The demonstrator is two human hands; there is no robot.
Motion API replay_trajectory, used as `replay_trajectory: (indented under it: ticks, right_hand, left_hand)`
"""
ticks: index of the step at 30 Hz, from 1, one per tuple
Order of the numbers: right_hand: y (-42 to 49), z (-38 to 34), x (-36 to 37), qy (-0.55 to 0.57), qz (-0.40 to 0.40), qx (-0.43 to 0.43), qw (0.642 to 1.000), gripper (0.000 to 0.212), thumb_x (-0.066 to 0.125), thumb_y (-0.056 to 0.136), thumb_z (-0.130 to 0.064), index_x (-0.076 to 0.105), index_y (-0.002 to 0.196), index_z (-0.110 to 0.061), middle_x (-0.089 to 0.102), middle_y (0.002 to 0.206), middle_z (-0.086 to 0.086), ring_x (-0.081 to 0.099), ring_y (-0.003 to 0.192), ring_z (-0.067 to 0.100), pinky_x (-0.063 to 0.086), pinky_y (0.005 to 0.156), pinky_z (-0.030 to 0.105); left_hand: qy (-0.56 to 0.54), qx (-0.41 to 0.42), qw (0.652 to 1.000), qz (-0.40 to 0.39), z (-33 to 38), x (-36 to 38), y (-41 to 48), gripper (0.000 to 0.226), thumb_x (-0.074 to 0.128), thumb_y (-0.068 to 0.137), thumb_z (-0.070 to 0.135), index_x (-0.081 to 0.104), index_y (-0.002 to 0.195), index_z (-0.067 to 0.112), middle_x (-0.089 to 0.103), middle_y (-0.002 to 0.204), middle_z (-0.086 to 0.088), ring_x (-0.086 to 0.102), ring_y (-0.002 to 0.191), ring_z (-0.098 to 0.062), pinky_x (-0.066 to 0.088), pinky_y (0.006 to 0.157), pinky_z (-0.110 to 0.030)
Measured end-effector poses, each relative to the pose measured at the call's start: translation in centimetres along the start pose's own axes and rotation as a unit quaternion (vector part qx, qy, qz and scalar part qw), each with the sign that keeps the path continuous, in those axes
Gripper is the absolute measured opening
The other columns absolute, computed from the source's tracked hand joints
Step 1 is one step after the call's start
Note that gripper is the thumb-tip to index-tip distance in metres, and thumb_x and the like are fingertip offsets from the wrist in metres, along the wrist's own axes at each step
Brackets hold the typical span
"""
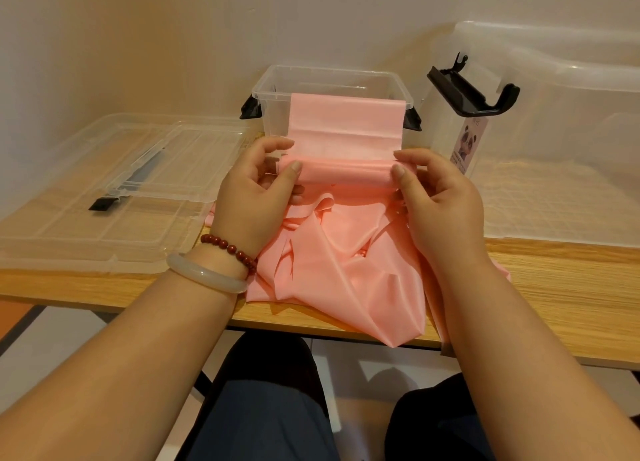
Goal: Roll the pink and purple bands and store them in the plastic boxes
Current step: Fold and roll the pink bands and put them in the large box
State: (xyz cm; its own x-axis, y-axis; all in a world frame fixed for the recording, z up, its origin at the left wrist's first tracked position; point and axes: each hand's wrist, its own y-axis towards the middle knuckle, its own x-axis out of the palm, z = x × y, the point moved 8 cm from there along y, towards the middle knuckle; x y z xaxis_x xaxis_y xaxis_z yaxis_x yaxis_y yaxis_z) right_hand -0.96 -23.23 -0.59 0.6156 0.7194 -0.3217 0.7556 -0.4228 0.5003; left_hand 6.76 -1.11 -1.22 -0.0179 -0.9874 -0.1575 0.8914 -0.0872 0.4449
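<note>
1. Pink band (346, 178): the item in hand; I judge it thin, light, soft and stretchy with a slight sheen, so likely a little slippery; it has no stiffness of its own, and a roll would probably loosen if released; not fragile
2. Position: a rolled section spans between my two hands; a flat length runs beyond the fingertips and up over the near rim of the small clear box (263, 90); the loose remainder lies crumpled under both wrists and spills over the near table edge
3. Left hand (254, 187): curled round the left end of the roll, thumb on top
4. Right hand (441, 197): pinching the right end in the same way
5. Hold points, my judgement: both ends of the roll, edges kept level; the unsupported middle may sag
6. Purple band: not in view
7. Surface: wooden table (554, 273), pale grain, smooth and shallow
8. Outward of the left hand: clear lid (104, 183), lying flat
9. Outward of the right hand: large clear box (554, 114) with a raised black handle (474, 90)
10. Room: plain pale wall (138, 27) just behind the boxes, in warm light
</note>
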Motion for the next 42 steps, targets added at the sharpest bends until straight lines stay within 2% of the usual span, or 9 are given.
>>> replay_trajectory:
  ticks: [5, 9, 12, 21, 25, 28, 32, 36, 42]
  right_hand:
    - [-0.04, 0.29, 0.34, 0.003, -0.033, 0.015, 0.999, 0.038, 0.074, 0.085, -0.024, 0.063, 0.12, -0.031, 0.064, 0.11, -0.012, 0.064, 0.098, 0.004, 0.056, 0.087, 0.03]
    - [0.07, 0.32, 0.05, -0.003, -0.014, 0.009, 1.0, 0.021, 0.069, 0.088, -0.024, 0.066, 0.106, -0.036, 0.065, 0.102, -0.015, 0.062, 0.094, 0.006, 0.056, 0.084, 0.039]
    - [0.12, -0.06, -0.03, -0.023, -0.006, -0.014, 1.0, 0.015, 0.069, 0.088, -0.025, 0.065, 0.096, -0.036, 0.064, 0.098, -0.013, 0.061, 0.095, 0.014, 0.054, 0.084, 0.043]
    - [-0.08, 0.28, 0.09, 0.011, -0.013, 0.017, 1.0, 0.017, 0.061, 0.093, -0.033, 0.058, 0.103, -0.046, 0.068, 0.098, -0.005, 0.066, 0.089, 0.015, 0.056, 0.08, 0.044]
    - [-0.28, 0.15, 0.48, 0.024, -0.048, 0.023, 0.998, 0.029, 0.071, 0.086, -0.023, 0.062, 0.112, -0.034, 0.063, 0.108, -0.012, 0.064, 0.096, 0.007, 0.057, 0.086, 0.033]
    - [-0.16, 0.32, 0.43, 0.015, -0.043, 0.027, 0.999, 0.033, 0.07, 0.084, -0.013, 0.063, 0.11, -0.033, 0.065, 0.104, -0.014, 0.064, 0.093, 0.005, 0.056, 0.087, 0.037]
    - [0.02, 0.54, 0.22, 0.015, -0.026, 0.023, 0.999, 0.021, 0.069, 0.087, -0.019, 0.067, 0.103, -0.033, 0.067, 0.104, -0.008, 0.065, 0.092, 0.01, 0.055, 0.085, 0.037]
    - [0.17, 0.39, 0.1, 0.003, -0.014, 0.007, 1.0, 0.014, 0.07, 0.089, -0.022, 0.068, 0.101, -0.029, 0.065, 0.107, -0.004, 0.063, 0.094, 0.009, 0.055, 0.085, 0.036]
    - [0.03, 0.53, 0.03, 0.006, -0.01, 0.022, 1.0, 0.021, 0.064, 0.092, -0.03, 0.058, 0.107, -0.042, 0.068, 0.105, -0.006, 0.065, 0.092, 0.011, 0.056, 0.082, 0.041]
  left_hand:
    - [-0.002, 0.0, 1.0, -0.003, -0.12, 0.02, 0.0, 0.016, 0.061, 0.093, 0.014, 0.064, 0.107, 0.021, 0.068, 0.099, 0.002, 0.069, 0.081, -0.008, 0.057, 0.072, -0.023]
    - [0.009, 0.003, 1.0, -0.011, 0.0, 0.04, -0.06, 0.023, 0.065, 0.089, 0.012, 0.064, 0.107, 0.026, 0.067, 0.109, 0.0, 0.067, 0.094, -0.012, 0.057, 0.08, -0.025]
    - [0.013, 0.004, 1.0, -0.014, 0.22, 0.08, -0.07, 0.023, 0.062, 0.091, 0.01, 0.064, 0.109, 0.024, 0.066, 0.103, 0.006, 0.068, 0.087, -0.005, 0.056, 0.075, -0.019]
    - [-0.001, -0.009, 1.0, -0.007, -0.13, 0.1, 0.0, 0.017, 0.059, 0.094, 0.015, 0.059, 0.109, 0.024, 0.063, 0.096, 0.005, 0.07, 0.075, -0.006, 0.056, 0.067, -0.02]
    - [0.002, -0.009, 1.0, -0.007, -0.27, 0.05, 0.01, 0.016, 0.06, 0.094, 0.016, 0.062, 0.106, 0.027, 0.066, 0.096, 0.006, 0.07, 0.076, -0.007, 0.057, 0.068, -0.023]
    - [0.004, -0.011, 1.0, -0.007, -0.4, -0.03, 0.05, 0.019, 0.06, 0.093, 0.014, 0.066, 0.109, 0.022, 0.068, 0.103, 0.001, 0.07, 0.083, -0.008, 0.057, 0.072, -0.022]
    - [0.013, -0.002, 0.999, -0.031, -0.1, 0.26, -0.02, 0.031, 0.057, 0.089, 0.002, 0.065, 0.111, 0.022, 0.066, 0.114, -0.004, 0.068, 0.096, -0.014, 0.057, 0.08, -0.023]
    - [-0.002, -0.022, 0.999, -0.038, -0.17, 0.43, -0.05, 0.035, 0.049, 0.092, -0.001, 0.063, 0.115, 0.021, 0.066, 0.108, -0.002, 0.069, 0.083, -0.007, 0.054, 0.069, -0.016]
    - [-0.009, -0.015, 1.0, -0.023, -0.16, 0.44, 0.02, 0.025, 0.052, 0.097, 0.01, 0.055, 0.114, 0.028, 0.059, 0.098, 0.009, 0.068, 0.074, -0.005, 0.058, 0.068, -0.024]
